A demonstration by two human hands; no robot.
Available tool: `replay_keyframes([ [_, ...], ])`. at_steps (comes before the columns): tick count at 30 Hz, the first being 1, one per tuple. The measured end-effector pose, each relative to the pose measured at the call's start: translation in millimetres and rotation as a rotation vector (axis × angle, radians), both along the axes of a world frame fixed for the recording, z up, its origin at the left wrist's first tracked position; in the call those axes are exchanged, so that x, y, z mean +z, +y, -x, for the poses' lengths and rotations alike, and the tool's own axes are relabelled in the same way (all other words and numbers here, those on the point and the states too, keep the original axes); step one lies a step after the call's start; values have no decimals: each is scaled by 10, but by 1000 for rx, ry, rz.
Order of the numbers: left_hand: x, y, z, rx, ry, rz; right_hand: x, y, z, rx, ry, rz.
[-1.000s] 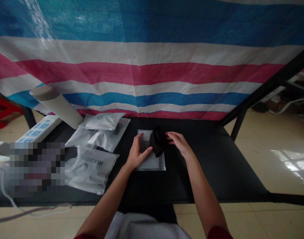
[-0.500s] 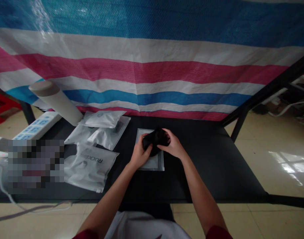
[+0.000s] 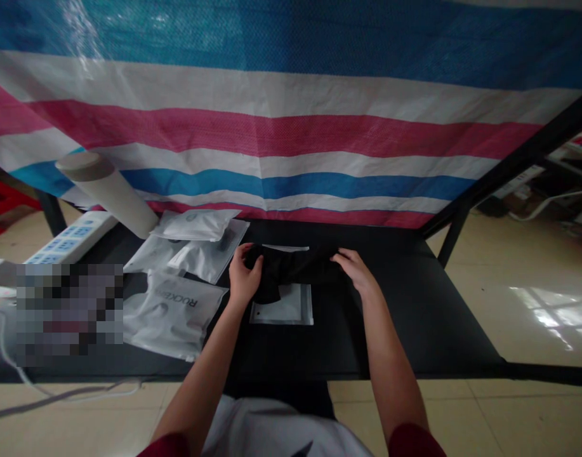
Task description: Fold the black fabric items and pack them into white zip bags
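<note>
A black cloth [image 3: 291,270] is stretched out sideways over a clear plastic bag [image 3: 288,308] that lies flat on the black table [image 3: 405,317]. My left hand [image 3: 243,279] grips the cloth's left end with fingers curled round it. My right hand [image 3: 355,270] holds the right end, fingers closed on the fabric. The cloth hides the upper part of the bag.
Several white sealed pouches [image 3: 176,311] lie left of the bag. A beige cylinder [image 3: 110,193] and a white power strip [image 3: 66,244] sit at the far left. A striped tarp [image 3: 291,127] hangs behind the table. A black frame post [image 3: 509,165] rises at right.
The cloth was a bunched ball between both hands; the hands have moved apart and pulled it out into a wide strip across the bag.
</note>
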State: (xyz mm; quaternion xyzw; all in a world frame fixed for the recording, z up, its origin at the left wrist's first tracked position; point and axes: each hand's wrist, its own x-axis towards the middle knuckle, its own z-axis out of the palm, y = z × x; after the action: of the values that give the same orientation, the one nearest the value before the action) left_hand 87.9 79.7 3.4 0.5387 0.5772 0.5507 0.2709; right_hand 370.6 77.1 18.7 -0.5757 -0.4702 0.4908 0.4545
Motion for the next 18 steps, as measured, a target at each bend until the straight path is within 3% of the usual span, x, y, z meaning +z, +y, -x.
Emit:
replay_keyframes([
  [4, 52, -92, -34, 39, 328, -115, 20, 1, -29, -29, -5, -89],
  [12, 147, -231, -84, -416, 439, -8, 194, -142, -338, 258, 229, -4],
  [15, 274, -330, -74, -509, 549, -58, 195, -133, -395, 236, 271, 18],
  [18, 381, -502, -77, -543, 644, -95, 188, -102, -360, 153, 183, 14],
])
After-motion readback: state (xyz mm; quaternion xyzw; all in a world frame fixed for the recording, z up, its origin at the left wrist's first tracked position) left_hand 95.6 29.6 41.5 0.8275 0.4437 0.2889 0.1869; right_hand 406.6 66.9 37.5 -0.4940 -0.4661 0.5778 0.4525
